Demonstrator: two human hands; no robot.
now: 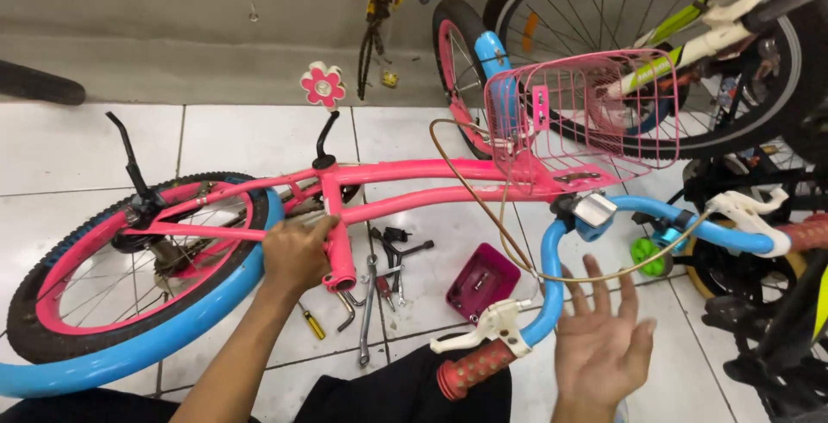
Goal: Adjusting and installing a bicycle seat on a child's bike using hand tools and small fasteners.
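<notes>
A pink child's bicycle frame [414,186] lies across white floor tiles in the head view. My left hand [296,255] grips the pink seat tube just above its open lower end. My right hand [602,345] hovers palm up with fingers spread, holding nothing, below the blue handlebar [552,276] and close to the red grip [473,369] with its white brake lever. A thin brake cable [483,199] loops from the frame toward the bar. The rear wheel [129,276] with a pink rim and a blue mudguard is at the left. A pink wire basket [573,112] sits at the front.
Wrenches and a yellow-handled screwdriver [312,324] lie on the tiles under the frame, beside a small magenta tray [483,281]. A larger bicycle wheel [655,52] and dark bike parts crowd the right side. A grey wall runs along the back.
</notes>
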